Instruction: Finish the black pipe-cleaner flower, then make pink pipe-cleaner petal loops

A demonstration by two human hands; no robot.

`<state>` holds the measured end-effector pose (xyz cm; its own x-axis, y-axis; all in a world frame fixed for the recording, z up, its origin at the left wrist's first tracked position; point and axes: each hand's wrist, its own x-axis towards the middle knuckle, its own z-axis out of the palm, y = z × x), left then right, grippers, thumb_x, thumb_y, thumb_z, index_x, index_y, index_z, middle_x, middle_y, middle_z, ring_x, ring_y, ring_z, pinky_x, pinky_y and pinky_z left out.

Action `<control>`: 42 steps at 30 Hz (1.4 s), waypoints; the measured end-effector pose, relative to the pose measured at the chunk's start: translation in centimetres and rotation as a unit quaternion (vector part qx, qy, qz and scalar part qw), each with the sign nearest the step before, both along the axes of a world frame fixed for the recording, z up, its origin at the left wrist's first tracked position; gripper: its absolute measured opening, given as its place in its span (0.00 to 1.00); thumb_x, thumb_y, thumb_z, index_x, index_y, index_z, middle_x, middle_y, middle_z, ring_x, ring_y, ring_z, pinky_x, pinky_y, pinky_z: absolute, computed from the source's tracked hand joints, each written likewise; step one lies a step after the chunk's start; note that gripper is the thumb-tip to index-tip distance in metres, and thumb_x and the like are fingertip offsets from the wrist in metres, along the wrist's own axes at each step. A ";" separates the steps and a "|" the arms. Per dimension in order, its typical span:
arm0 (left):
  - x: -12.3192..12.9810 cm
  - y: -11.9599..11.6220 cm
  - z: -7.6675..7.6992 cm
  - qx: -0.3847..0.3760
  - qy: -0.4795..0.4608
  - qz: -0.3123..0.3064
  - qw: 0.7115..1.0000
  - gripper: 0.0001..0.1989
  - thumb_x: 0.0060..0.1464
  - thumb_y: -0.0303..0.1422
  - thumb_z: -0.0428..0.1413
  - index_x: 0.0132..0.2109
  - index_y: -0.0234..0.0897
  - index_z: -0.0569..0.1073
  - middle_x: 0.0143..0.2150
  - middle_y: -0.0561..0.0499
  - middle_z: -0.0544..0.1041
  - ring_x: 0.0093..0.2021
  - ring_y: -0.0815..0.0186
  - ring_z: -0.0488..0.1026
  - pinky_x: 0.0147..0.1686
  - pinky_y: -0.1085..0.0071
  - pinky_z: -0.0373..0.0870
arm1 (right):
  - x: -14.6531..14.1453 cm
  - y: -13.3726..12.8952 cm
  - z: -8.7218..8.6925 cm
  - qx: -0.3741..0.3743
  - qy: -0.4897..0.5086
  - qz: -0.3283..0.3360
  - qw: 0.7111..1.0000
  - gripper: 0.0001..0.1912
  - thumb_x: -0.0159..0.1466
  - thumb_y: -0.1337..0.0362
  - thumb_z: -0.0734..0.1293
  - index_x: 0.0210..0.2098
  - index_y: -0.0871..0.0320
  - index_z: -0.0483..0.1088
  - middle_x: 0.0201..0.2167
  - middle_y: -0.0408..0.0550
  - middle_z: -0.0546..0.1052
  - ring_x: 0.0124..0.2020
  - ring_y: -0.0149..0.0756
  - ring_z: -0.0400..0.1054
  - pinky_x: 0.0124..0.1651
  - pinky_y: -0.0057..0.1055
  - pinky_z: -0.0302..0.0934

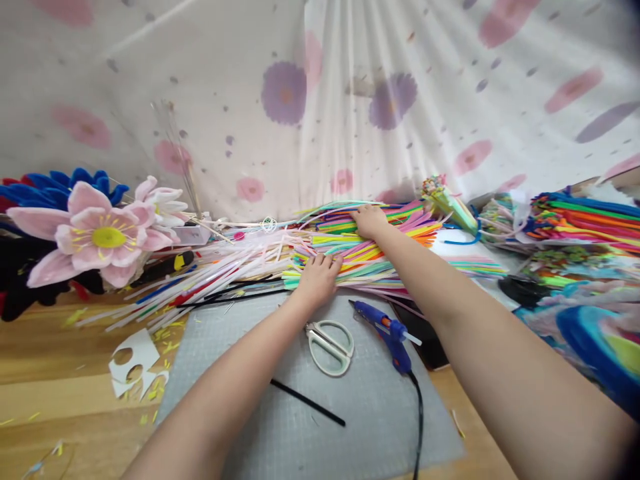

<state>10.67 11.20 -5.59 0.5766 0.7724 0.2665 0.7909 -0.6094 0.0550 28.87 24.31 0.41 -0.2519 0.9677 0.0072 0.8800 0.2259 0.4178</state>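
A heap of coloured pipe cleaners (pixel 350 250) lies across the back of the grey cutting mat (pixel 240 440). My left hand (pixel 319 280) rests on the heap's near edge with its fingers spread. Farther back, my right hand (pixel 370 221) lies on the pile, its fingers partly hidden; whether it grips any stems cannot be made out. Scissors (pixel 331 348) with pale handles lie on the mat just below my left hand, their blades mostly hidden. To their right is a blue glue gun (pixel 385 330). One black stem (pixel 310 403) lies nearer the front.
Pink and white plush flowers (pixel 107 237) stand at the left. White card scraps (pixel 135 363) and yellow clippings lie on the wooden table (pixel 60 400). More bundled pipe cleaners (pixel 590 223) fill the right side. A flowered curtain (pixel 225 100) hangs behind.
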 end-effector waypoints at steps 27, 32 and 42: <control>4.4 4.6 0.6 -0.027 -0.054 0.181 0.982 0.28 0.57 0.24 0.38 0.66 0.30 0.51 0.57 0.33 0.65 0.59 0.51 0.60 0.56 0.51 0.55 | -0.5 -3.3 9.7 0.049 0.054 0.069 0.995 0.27 0.62 0.59 0.60 0.60 0.59 0.54 0.49 0.63 0.67 0.48 0.52 0.63 0.46 0.43 0.54; 1.4 1.7 2.0 0.001 -0.072 0.101 0.992 0.36 0.49 0.27 0.52 0.65 0.29 0.52 0.64 0.35 0.55 0.65 0.48 0.49 0.62 0.52 0.45 | 0.8 -5.0 10.3 -0.022 0.041 0.001 0.999 0.22 0.58 0.57 0.65 0.51 0.55 0.67 0.44 0.59 0.72 0.46 0.52 0.66 0.47 0.45 0.54; -1.3 -0.3 2.0 -0.382 -0.271 -0.003 0.884 0.20 0.53 0.29 0.45 0.54 0.34 0.64 0.41 0.47 0.76 0.39 0.67 0.73 0.44 0.67 0.68 | 2.0 -9.9 10.6 -0.034 0.040 0.011 0.999 0.26 0.56 0.63 0.65 0.55 0.55 0.62 0.43 0.55 0.73 0.42 0.46 0.67 0.43 0.38 0.58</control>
<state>9.32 10.92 -3.56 0.5283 0.8439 -0.0933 0.5199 -0.2346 0.8214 30.86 14.39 11.05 -0.2741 0.9610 -0.0373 0.9043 0.2708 0.3302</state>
